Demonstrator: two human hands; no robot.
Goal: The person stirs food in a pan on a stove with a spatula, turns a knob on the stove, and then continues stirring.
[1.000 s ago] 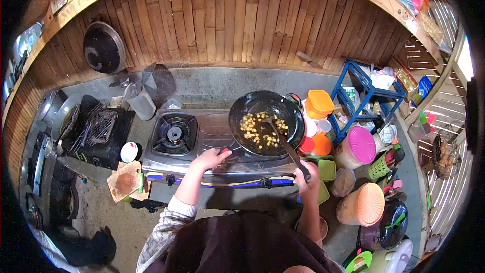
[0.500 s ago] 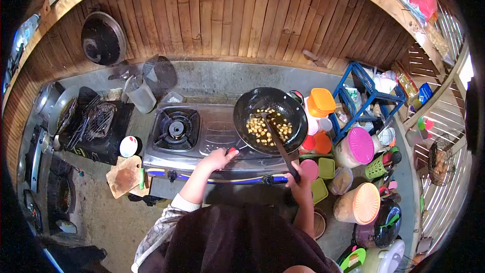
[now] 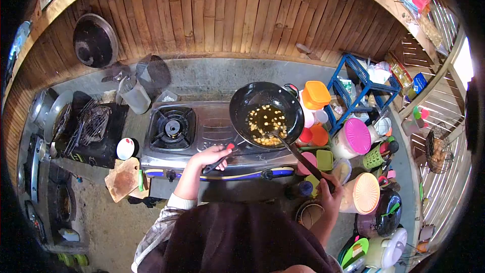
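A black wok [image 3: 266,114] with yellow bits of food in oil sits over the right burner of a steel two-burner gas stove [image 3: 212,141]. My left hand [image 3: 209,155] grips the wok's dark, red-tipped handle at the stove's front. My right hand [image 3: 329,191] holds the end of a long black spatula [image 3: 298,154], and the spatula's blade rests in the food near the wok's front rim.
The left burner [image 3: 172,127] is bare. A dark grill stove [image 3: 86,129], a white cup [image 3: 125,148] and a wooden board [image 3: 124,178] lie to the left. Coloured plastic tubs [image 3: 357,139] and a blue rack [image 3: 365,87] crowd the right.
My right hand has drawn back and to the right, dragging the spatula blade toward the wok's front rim. The food is gathered more to the near side. My left hand stays on the handle.
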